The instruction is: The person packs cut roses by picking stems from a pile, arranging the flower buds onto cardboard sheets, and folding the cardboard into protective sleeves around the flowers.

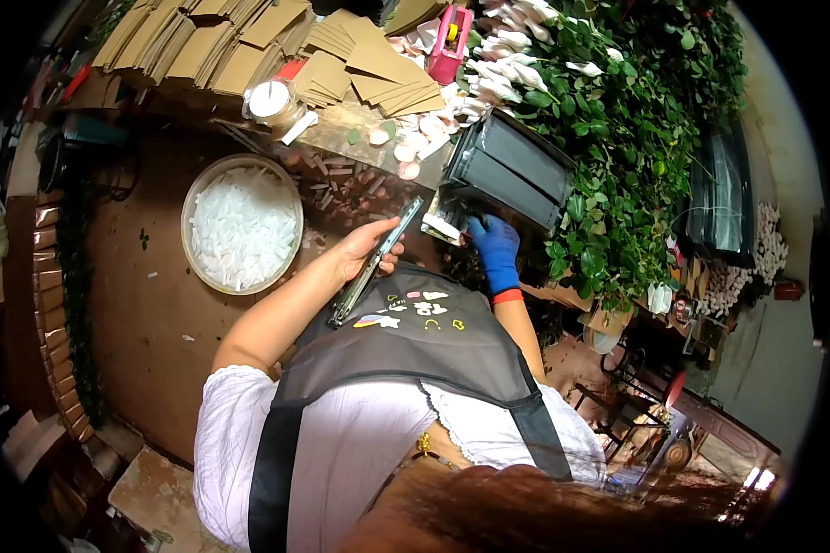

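Note:
My left hand (371,247) is closed around a long, slim, dark object with a metallic edge (375,263), held at a slant in front of my apron; its kind is unclear. My right hand (495,251), in a blue glove with a red cuff, is beside the lower edge of a black box-like holder (512,170). Its fingers are curled and partly hidden, so what they grip does not show clearly. A small white piece (443,228) lies just left of the gloved fingertips, below the holder.
A round tub (194,253) full of white pieces stands on the floor at left. The bench holds stacked brown cardboard (198,51), a pink tape dispenser (450,41), a lidded jar (269,101) and loose petals (415,147). Leafy stems with white-wrapped heads (618,138) fill the right.

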A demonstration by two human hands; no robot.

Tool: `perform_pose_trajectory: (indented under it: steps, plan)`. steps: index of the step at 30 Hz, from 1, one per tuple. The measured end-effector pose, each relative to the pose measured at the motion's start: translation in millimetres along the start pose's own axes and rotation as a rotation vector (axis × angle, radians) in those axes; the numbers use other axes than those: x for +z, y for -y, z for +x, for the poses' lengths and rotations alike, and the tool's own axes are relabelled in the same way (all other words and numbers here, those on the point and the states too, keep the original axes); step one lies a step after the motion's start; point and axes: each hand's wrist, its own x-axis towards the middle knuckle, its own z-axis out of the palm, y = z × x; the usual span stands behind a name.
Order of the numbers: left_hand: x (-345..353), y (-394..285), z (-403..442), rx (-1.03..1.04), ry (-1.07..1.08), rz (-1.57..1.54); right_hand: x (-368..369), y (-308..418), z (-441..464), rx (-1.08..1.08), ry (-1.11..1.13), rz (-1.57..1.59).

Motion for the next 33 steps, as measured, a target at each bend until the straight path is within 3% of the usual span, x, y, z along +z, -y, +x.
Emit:
perform_pose_trajectory:
  steps: [9, 15, 18, 24, 27, 30, 33]
  plan:
    - [13, 5, 11, 0.033, -0.007, 0.059, -18, -8, 4, 0.186, 0.154, 0.042]
    - [16, 10, 16, 0.012, -0.034, 0.055, 8, -33, 7, 0.507, 0.218, 0.611]
    - [15, 10, 18, -0.005, -0.018, 0.039, 3, -22, 7, 0.559, 0.264, 0.849]
    - [14, 11, 16, 0.019, 0.016, 0.013, -25, 4, 4, 0.553, 0.348, 0.884]
    - [31, 12, 4, 0.145, -0.003, 0.147, -47, 41, -14, 0.223, 0.367, 1.124]
    - [50, 11, -9, 0.197, 0.048, 0.184, -64, 72, -28, -0.001, 0.395, 0.979]
    - [57, 15, -10, 0.278, 0.035, 0.337, -63, 83, -34, -0.016, 0.458, 0.972]
